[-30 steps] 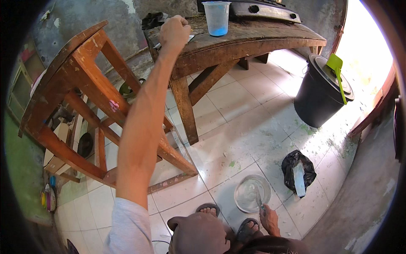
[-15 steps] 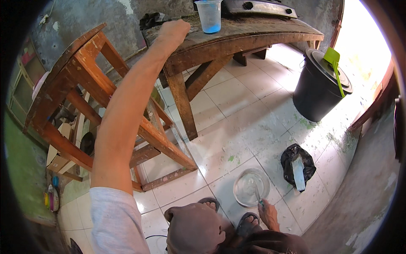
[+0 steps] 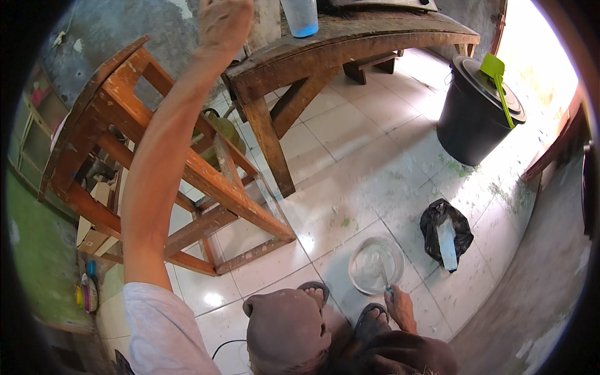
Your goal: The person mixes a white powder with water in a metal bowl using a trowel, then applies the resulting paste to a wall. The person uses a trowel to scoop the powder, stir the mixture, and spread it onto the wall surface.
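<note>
My left hand is near the tabletop; I can't tell whether its fingers pinch anything. Best clear the plastic cup gently.

Room lies between table and bucket; half-hidden wooden frame apparently blocks left.

Rough, worn, matt wood makes up the brown table; the orange-brown table is smoother wood, faintly shiny and paint-flecked. The cup looks like translucent plastic, the bucket dull plastic, the dipper smooth plastic. The bag is thin, crinkled plastic. Floor tiles gleam; the wall is rough; sleeve and cap are matt cloth.
</note>
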A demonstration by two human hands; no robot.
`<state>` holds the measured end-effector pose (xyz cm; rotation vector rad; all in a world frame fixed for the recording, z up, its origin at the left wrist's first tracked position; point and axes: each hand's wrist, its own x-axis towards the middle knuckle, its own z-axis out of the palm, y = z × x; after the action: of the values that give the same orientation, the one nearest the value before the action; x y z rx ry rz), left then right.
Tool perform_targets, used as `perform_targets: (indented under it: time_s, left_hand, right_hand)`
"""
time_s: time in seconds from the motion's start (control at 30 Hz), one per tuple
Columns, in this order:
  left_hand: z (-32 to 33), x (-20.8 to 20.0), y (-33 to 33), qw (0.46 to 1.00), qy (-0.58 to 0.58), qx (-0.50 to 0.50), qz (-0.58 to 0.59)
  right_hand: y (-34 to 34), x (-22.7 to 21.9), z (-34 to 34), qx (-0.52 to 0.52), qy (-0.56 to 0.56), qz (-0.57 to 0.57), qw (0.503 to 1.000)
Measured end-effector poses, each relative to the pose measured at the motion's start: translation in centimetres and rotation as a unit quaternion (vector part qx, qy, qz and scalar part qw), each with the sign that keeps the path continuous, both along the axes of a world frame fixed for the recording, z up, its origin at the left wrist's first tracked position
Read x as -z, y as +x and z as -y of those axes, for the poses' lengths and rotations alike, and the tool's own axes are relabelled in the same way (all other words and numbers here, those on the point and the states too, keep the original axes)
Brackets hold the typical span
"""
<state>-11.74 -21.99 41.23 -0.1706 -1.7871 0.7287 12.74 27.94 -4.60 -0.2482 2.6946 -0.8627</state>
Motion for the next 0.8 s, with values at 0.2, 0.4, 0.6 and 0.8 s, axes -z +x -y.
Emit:
perform_targets:
  time_s: [0.2, 0.4, 0.6, 0.8]
  left_hand:
    - [-5.0, -4.0, 8.5, 0.988, 0.097, -0.117, -0.022]
    - [-9.3, 13.6, 11.3, 0.944, 0.209, 0.196, 0.161]
    - [-12.4, 30.2, 15.8, 0.511, 0.719, 0.21, 0.422]
    - [-17.2, 38.2, 16.9, 0.252, 0.828, 0.245, 0.437]
  right_hand:
    - [0.4, 0.8, 2.8, -0.009, -0.026, 0.025, 0.999]
    - [0.3, -0.8, -0.9, 0.06, -0.013, 0.004, 0.998]
    - [1.6, -1.2, 2.6, 0.088, -0.128, -0.051, 0.987]
    - [0.3, -1.3, 1.3, 0.096, 0.022, 0.074, 0.992]
